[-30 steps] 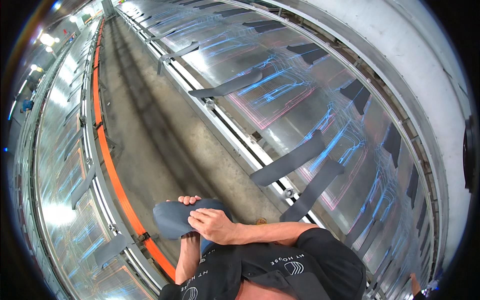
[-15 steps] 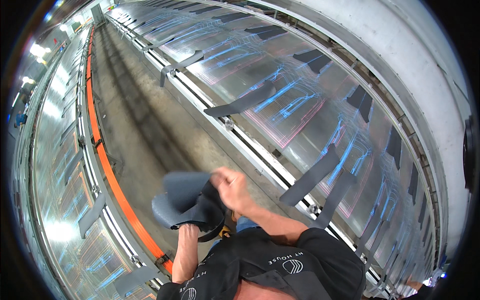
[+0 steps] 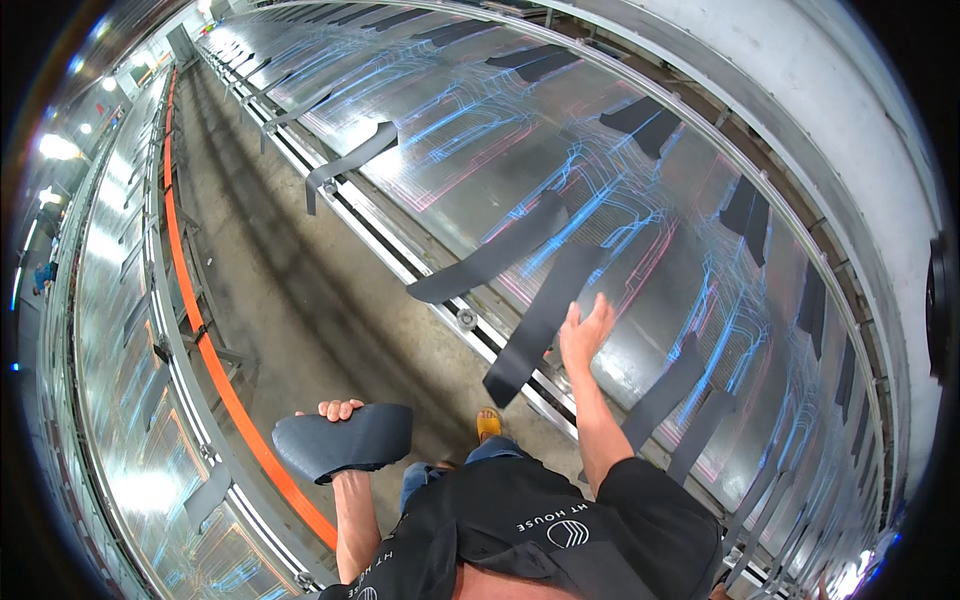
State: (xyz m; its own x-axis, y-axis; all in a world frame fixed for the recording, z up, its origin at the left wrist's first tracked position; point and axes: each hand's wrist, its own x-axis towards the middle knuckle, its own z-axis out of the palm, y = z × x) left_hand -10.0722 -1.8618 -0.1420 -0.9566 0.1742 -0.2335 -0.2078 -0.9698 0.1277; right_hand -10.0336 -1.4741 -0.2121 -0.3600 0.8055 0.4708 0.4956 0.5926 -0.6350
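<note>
left hand point(image 3: 340, 412): fingers curled over the far edge of a stack of dark grey strips point(image 3: 345, 440), clamped on it, held low over the concrete floor point(image 3: 290, 300).
right hand point(image 3: 585, 335): open, fingers together, pressing on a grey strip point(image 3: 545, 320) that hangs off the shiny panel point(image 3: 620, 170).
nearby: a second grey strip point(image 3: 490, 255) lies just beside it, crossing the panel's lower rail point(image 3: 400, 260).
left side: an orange rail point(image 3: 215, 370) runs along another shiny panel.

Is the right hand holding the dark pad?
No, the left hand holds the dark pad; the right hand is open, reaching to a dark strip on the shiny panel.
</note>
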